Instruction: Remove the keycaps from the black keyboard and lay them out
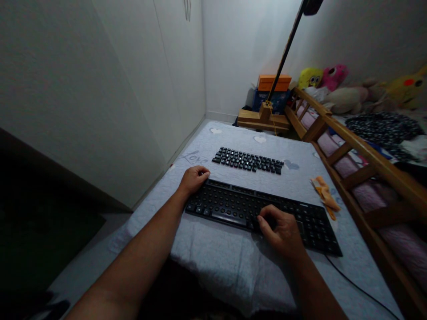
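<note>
A black computer keyboard (233, 202) lies flat before me on a pale quilted cover, many of its key places bare of caps. My left hand (195, 178) is closed around its upper left corner. Over the bottom row, right of the space bar (228, 218), my right hand (280, 229) has thumb and forefinger curled together in a pinch; whatever is between the fingertips is hidden. Beyond the keyboard, loose black keycaps (248, 160) lie in rows on the cover, apart from both hands.
An orange cloth (325, 193) with a slim orange-handled tool lies right of the keyboard. A cable (360, 282) trails toward the lower right. A wooden bed rail (360, 142) borders the right side; a white cabinet (133, 89) stands left. Behind are a wooden lamp base (263, 118) and an orange box (273, 82).
</note>
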A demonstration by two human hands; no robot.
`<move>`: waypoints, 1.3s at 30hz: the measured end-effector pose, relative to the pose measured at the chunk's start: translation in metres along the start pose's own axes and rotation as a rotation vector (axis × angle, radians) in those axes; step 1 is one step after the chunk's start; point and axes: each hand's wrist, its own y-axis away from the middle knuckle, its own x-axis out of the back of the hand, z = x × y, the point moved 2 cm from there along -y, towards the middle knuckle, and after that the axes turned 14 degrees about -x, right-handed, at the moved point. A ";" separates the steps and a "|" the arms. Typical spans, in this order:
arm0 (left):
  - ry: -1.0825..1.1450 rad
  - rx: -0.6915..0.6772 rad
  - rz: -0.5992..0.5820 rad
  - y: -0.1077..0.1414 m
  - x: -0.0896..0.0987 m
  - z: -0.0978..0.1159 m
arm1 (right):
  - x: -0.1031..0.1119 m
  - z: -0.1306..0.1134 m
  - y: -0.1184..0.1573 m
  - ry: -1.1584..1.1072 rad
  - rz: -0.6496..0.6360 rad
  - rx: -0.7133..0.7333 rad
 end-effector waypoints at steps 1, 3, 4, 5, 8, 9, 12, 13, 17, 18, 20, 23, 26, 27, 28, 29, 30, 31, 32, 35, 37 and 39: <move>-0.002 0.000 -0.001 0.000 0.000 0.001 | -0.001 0.000 0.000 0.011 -0.005 0.012; -0.008 0.002 -0.003 0.000 0.001 0.002 | -0.002 0.001 0.001 0.028 -0.012 0.029; -0.010 0.003 -0.004 0.000 0.001 0.002 | -0.003 0.001 0.001 0.033 -0.014 0.037; -0.010 0.004 -0.006 0.000 0.001 0.003 | -0.003 0.001 0.001 0.038 -0.015 0.045; -0.010 0.003 -0.008 0.000 0.002 0.003 | -0.004 -0.001 0.001 0.049 0.001 0.077; -0.011 0.003 -0.008 0.000 0.002 0.003 | -0.003 -0.002 0.001 0.054 0.010 0.089; -0.015 0.005 -0.004 0.001 0.002 0.004 | -0.002 -0.003 0.002 0.065 0.029 0.113; -0.015 0.006 -0.003 0.001 0.002 0.004 | -0.002 -0.003 0.002 0.068 0.030 0.114; -0.013 0.006 -0.002 0.000 0.002 0.005 | -0.001 -0.002 0.003 0.070 0.046 0.099; -0.014 0.005 -0.003 0.000 0.002 0.005 | 0.000 -0.002 0.004 0.067 0.053 0.100; -0.016 0.001 -0.007 0.000 0.002 0.005 | 0.000 -0.001 0.004 0.057 0.059 0.102; -0.016 -0.001 -0.013 0.000 0.001 0.003 | 0.001 -0.001 0.003 0.050 0.062 0.072; -0.014 0.005 -0.017 0.000 0.000 0.002 | 0.001 0.001 0.001 0.054 0.082 0.018; -0.014 0.007 -0.018 0.000 0.000 0.002 | 0.001 0.001 0.000 0.058 0.090 0.003; -0.014 0.008 -0.018 0.000 0.000 0.002 | 0.001 0.002 0.000 0.062 0.097 -0.011; -0.015 0.008 -0.018 0.000 0.000 0.002 | 0.001 0.003 -0.001 0.065 0.100 -0.025; -0.015 0.008 -0.018 0.000 0.001 0.003 | 0.001 0.004 -0.001 0.063 0.100 -0.044; -0.014 0.009 -0.020 0.000 0.001 0.003 | 0.001 0.005 -0.001 0.056 0.094 -0.064; -0.011 0.009 -0.020 0.000 0.001 0.003 | 0.000 0.006 -0.001 0.043 0.083 -0.085; 0.003 0.007 -0.016 0.000 0.001 0.003 | -0.001 0.006 0.001 0.006 0.042 -0.138; 0.010 0.005 -0.013 0.000 0.000 0.002 | -0.001 0.005 0.001 0.001 0.032 -0.144; 0.008 0.001 -0.011 0.000 0.000 0.002 | -0.001 0.004 0.001 0.003 0.034 -0.143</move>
